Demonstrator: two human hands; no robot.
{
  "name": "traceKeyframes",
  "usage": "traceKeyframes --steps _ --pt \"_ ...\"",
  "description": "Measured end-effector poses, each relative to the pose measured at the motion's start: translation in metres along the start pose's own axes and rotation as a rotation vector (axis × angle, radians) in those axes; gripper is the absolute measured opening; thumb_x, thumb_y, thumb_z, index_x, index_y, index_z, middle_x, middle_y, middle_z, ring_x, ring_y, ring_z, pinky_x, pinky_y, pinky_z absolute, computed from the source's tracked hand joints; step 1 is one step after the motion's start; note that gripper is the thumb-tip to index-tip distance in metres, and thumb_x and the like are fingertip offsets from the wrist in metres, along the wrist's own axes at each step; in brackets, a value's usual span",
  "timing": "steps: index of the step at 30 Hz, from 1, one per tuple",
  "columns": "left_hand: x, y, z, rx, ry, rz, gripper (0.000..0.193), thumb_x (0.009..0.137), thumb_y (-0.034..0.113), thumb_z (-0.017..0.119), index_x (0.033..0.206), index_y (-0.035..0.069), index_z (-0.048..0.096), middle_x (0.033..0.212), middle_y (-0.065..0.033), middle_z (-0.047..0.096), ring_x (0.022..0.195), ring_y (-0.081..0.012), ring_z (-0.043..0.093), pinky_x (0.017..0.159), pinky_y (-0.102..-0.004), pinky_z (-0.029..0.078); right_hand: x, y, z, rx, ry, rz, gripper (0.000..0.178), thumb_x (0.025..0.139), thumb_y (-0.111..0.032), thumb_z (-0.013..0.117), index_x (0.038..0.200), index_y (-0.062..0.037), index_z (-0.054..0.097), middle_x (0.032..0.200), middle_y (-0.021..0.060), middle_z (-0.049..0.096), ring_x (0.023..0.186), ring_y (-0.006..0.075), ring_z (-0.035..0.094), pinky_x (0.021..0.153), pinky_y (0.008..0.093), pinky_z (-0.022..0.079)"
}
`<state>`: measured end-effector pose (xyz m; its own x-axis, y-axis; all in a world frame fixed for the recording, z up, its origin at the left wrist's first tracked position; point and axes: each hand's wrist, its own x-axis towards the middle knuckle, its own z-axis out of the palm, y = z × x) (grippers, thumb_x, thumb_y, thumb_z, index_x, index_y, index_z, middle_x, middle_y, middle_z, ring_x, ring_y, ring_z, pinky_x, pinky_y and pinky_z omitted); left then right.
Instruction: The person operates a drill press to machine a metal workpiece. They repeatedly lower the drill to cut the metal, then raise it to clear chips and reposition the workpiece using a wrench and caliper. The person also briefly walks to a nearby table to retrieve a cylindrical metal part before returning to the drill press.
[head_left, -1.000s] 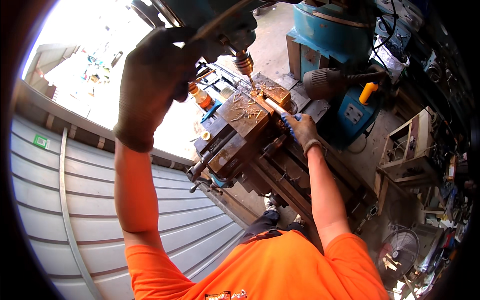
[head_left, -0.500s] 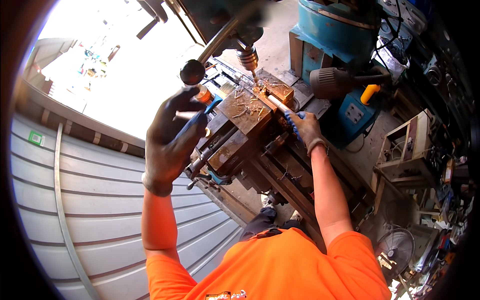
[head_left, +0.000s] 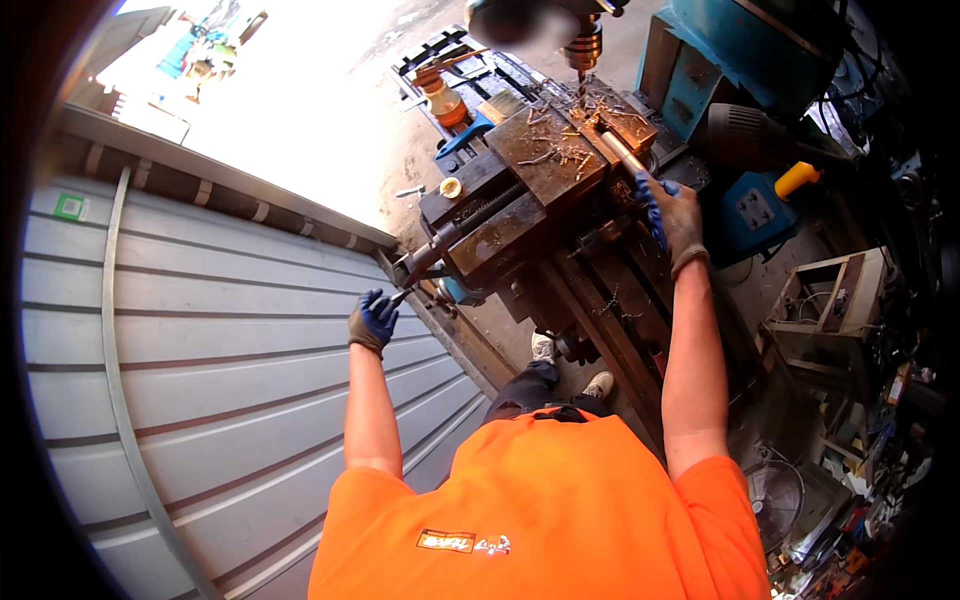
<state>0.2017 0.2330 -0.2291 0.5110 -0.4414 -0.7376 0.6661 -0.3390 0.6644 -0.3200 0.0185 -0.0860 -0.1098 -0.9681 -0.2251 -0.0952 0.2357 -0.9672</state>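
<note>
My right hand, in a grey-and-blue work glove, is closed around the near end of a metal rod. The rod's far end lies at the jaws of a heavy machine vise strewn with curled metal chips. To the left, my gloved left hand is wrapped round the vise handle, at the end of the vise screw. Above the far part of the vise hangs a drill chuck with a drill bit pointing down toward the chips.
An orange-and-white bottle and a blue-handled object sit beyond the vise on the left. A corrugated metal panel runs along my left. Right of the machine are a blue box with a yellow part, a wooden frame stand and a fan.
My left hand has come down from beside the ball-ended lever and closed on the vise handle. My right hand still holds the rod. The whole view has shifted, with the machine now farther right.
</note>
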Motion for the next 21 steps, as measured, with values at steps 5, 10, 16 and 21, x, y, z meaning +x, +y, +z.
traceKeyframes --steps 5,10,16,21 --pt "0.050 -0.072 -0.024 0.761 -0.544 0.777 0.034 0.089 0.003 0.067 0.122 0.003 0.060 0.109 -0.0112 0.067 0.095 -0.0222 0.067 0.075 -0.0321 0.058 0.007 0.005 0.006 0.050 -0.044 0.003 0.032 0.091 -0.032 0.074 0.071 -0.0076 0.068 0.060 -0.0074 0.052 0.049 0.0027 0.040 0.045 0.0243 0.030" --pt "-0.018 -0.068 0.063 0.235 -0.466 0.270 0.032 0.089 0.006 0.070 0.119 0.003 0.061 0.092 -0.0079 0.068 0.078 -0.0207 0.067 0.065 -0.0320 0.057 0.007 0.011 0.000 0.077 0.033 -0.013 0.025 0.092 -0.026 0.074 0.077 -0.0056 0.073 0.061 -0.0090 0.052 0.049 0.0015 0.039 0.046 0.0227 0.028" --pt "-0.002 -0.069 0.074 0.633 -0.214 0.317 0.013 0.095 0.014 0.067 0.105 0.007 0.068 0.091 -0.0009 0.067 0.078 -0.0092 0.062 0.069 -0.0249 0.050 -0.006 -0.006 0.006 0.107 0.001 0.031 0.025 0.091 -0.027 0.075 0.075 -0.0071 0.072 0.058 -0.0097 0.049 0.048 0.0012 0.036 0.046 0.0222 0.024" --pt "0.042 -0.082 0.050 1.032 0.065 0.472 0.014 0.096 0.017 0.066 0.103 0.006 0.068 0.087 -0.0017 0.066 0.078 -0.0086 0.061 0.068 -0.0272 0.050 -0.001 -0.004 0.010 0.152 -0.010 0.037 0.027 0.090 -0.027 0.076 0.075 -0.0055 0.071 0.057 -0.0098 0.046 0.046 0.0020 0.036 0.045 0.0229 0.023"
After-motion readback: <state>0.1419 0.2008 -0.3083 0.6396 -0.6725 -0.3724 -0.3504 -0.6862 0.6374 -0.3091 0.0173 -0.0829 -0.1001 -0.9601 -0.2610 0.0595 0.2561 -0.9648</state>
